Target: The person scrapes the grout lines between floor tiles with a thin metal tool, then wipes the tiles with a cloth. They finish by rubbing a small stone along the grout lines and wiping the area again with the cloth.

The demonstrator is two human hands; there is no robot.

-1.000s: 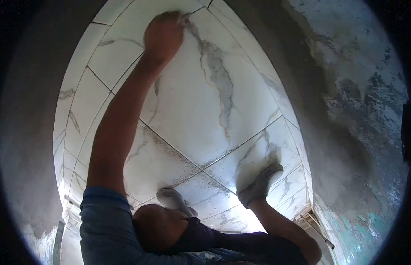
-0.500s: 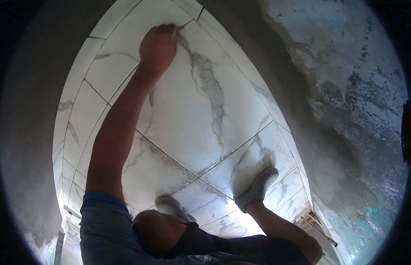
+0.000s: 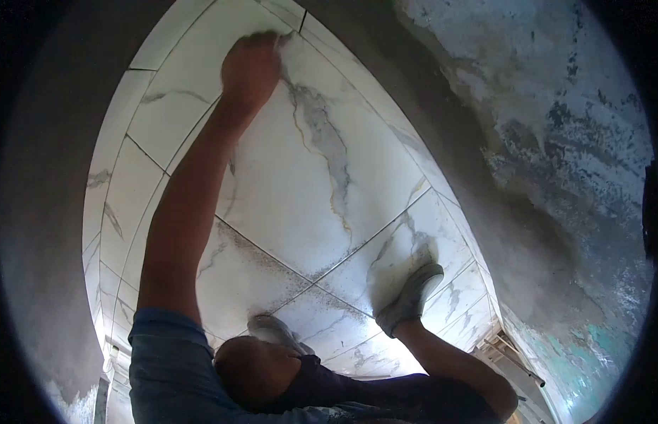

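Note:
My left hand (image 3: 251, 67) is stretched far forward and rests as a closed fist on the white marble-look floor tiles (image 3: 308, 177), right at a dark joint line near a tile corner. A small pale tip (image 3: 282, 37) pokes out of the fist on its upper right; I cannot tell what it is. My bare forearm runs back to a blue sleeve (image 3: 166, 360). I am crouched: my knee (image 3: 255, 367) and two pale shoes, the left one (image 3: 272, 328) and the right one (image 3: 410, 297), stand on the tiles. My right hand is out of view.
Rough grey cement walls rise close on the left (image 3: 46, 212) and right (image 3: 555, 177), the right one with flaking bluish paint. Grey dust lies along the tile joints (image 3: 301, 272). A pale strip-like object (image 3: 509, 353) lies by the right wall's foot.
The fist stays on the same joint near the tile corner, shifting only slightly. The view has drifted a little, and my feet and knee keep their place.

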